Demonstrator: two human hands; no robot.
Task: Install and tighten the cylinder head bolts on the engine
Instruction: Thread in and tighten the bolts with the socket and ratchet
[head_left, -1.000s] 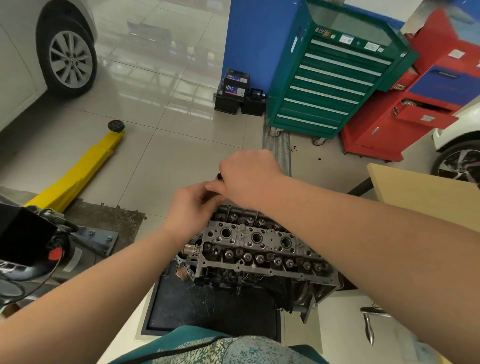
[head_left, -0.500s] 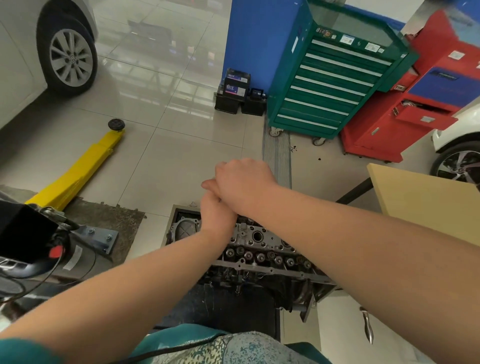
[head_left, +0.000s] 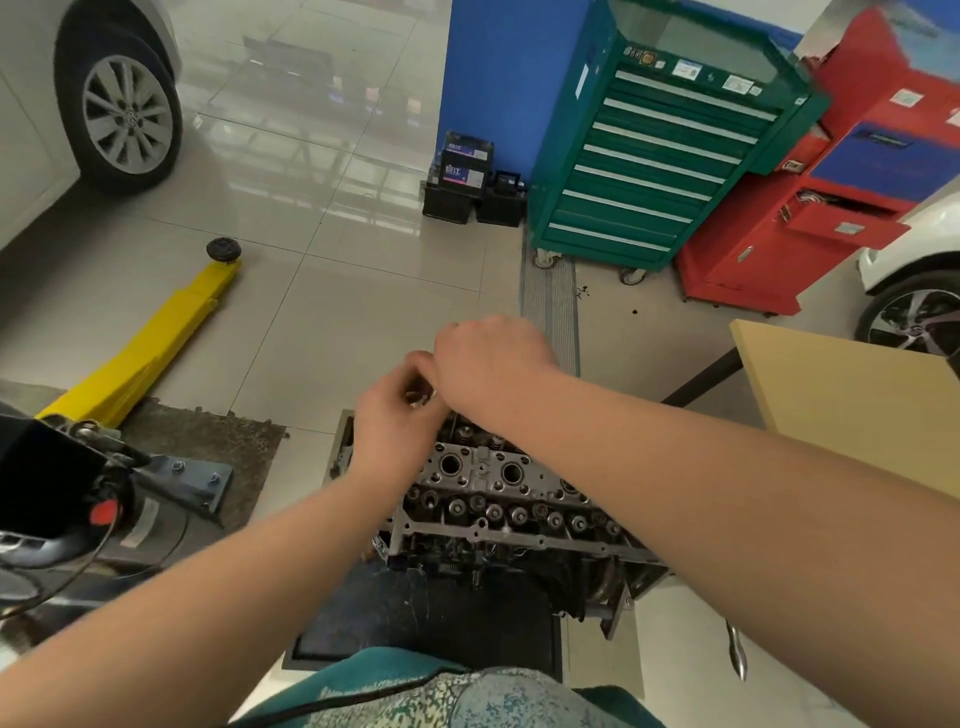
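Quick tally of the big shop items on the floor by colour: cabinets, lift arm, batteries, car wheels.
Green tool cabinet: 1
Red tool cabinet: 1
Yellow lift arm: 1
Black batteries: 2
Car wheels: 2
Total: 7

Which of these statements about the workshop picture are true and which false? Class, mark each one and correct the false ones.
1. Both hands are raised together over the far end of the cylinder head. True.
2. The green tool cabinet has a drawer pulled open. False: all its drawers are shut; the red cabinet beside it has the open drawer.
3. A yellow lift arm lies on the floor to the left. True.
4. The left hand rests flat on the wooden table. False: it is up by the right hand, fingers curled at a small metal part.
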